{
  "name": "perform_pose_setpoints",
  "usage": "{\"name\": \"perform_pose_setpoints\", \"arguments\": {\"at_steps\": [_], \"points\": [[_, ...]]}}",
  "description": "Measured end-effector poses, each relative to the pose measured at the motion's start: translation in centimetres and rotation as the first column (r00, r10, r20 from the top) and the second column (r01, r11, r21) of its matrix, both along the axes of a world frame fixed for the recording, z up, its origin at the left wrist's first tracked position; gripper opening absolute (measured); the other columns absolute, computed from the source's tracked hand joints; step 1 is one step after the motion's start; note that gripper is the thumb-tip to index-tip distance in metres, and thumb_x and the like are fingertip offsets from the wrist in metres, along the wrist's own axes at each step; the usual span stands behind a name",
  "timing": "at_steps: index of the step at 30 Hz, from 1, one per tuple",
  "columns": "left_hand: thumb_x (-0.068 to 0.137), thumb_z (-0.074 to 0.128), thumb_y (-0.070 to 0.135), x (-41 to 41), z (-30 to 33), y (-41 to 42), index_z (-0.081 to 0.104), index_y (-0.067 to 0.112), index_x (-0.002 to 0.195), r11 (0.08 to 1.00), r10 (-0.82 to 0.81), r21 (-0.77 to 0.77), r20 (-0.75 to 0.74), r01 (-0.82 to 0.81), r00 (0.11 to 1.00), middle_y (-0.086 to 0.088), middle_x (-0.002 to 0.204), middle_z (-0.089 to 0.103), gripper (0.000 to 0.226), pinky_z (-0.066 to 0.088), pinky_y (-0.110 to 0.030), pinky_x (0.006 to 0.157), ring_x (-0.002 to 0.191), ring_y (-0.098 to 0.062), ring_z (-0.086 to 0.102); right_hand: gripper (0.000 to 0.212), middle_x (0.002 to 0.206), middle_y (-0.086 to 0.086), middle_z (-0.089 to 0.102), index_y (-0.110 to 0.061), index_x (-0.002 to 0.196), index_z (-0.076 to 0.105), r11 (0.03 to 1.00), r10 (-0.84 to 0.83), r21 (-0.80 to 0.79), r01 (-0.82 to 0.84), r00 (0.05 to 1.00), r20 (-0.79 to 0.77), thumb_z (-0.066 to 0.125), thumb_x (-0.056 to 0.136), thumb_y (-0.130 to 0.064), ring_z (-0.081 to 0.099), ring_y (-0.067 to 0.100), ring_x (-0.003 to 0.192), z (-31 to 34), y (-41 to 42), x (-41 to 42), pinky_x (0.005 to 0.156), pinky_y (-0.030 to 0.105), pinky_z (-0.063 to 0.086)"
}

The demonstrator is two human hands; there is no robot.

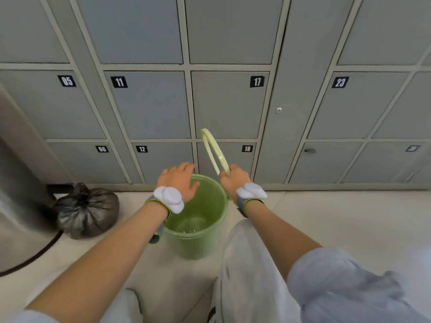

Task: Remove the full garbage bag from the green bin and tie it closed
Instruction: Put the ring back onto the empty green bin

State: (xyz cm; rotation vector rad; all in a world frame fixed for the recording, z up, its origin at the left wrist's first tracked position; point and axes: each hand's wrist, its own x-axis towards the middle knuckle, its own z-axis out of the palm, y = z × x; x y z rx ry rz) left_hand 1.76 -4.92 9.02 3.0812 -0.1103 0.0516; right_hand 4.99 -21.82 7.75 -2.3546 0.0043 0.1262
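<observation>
The green bin stands on the floor between my arms, with no bag inside and its bare bottom showing. A dark grey garbage bag, bunched and knotted at the top, sits on the floor to the bin's left. My right hand is closed around a pale green ring, held upright above the bin's right rim. My left hand hovers over the bin's left rim, fingers spread, holding nothing.
Grey numbered lockers form a wall right behind the bin. A grey cabinet stands at the left, with a dark cable curving over the light floor tiles. My bent knee in light trousers is just right of the bin.
</observation>
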Motion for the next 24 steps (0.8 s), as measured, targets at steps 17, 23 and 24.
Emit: {"name": "perform_pose_setpoints", "arguments": {"at_steps": [17,23,24], "points": [[0.089,0.045,0.038,-6.7,-9.8,8.5,0.035,0.015,0.136,0.95,0.287,-0.081,-0.15,-0.301,0.946,-0.005,0.141,0.043,0.053,0.04,-0.04,0.094,0.118,-0.031,0.051,0.033,0.106,0.017,0.062,-0.007,0.102,0.06,0.859,0.406,-0.258,-0.442,0.896,-0.182,0.046,0.09,-0.034,0.056,0.031,0.082,-11.8,11.7,-3.7,0.066,0.031,0.043],[0.092,0.044,0.037,-8.3,-14.5,9.4,0.029,0.011,0.14,0.911,0.354,-0.124,-0.252,-0.393,0.9,-0.007,0.148,0.034,0.057,0.039,-0.039,0.098,0.123,-0.031,0.046,0.034,0.122,0.016,0.055,-0.011,0.117,0.06,0.744,0.455,-0.463,-0.482,0.873,-0.178,0.042,0.096,-0.031,0.048,0.033,0.117,-15.9,12.9,-4.5,0.089,0.039,0.049],[0.092,0.043,0.037,-8.5,-15.2,9.6,0.028,0.011,0.141,0.905,0.361,-0.131,-0.267,-0.404,0.894,-0.007,0.149,0.033,0.058,0.039,-0.039,0.099,0.123,-0.031,0.046,0.034,0.122,0.015,0.055,-0.012,0.118,0.059,0.741,0.444,-0.478,-0.472,0.878,-0.179,0.041,0.096,-0.031,0.048,0.032,0.117,-16.5,12.9,-4.7,0.088,0.039,0.048]]}}
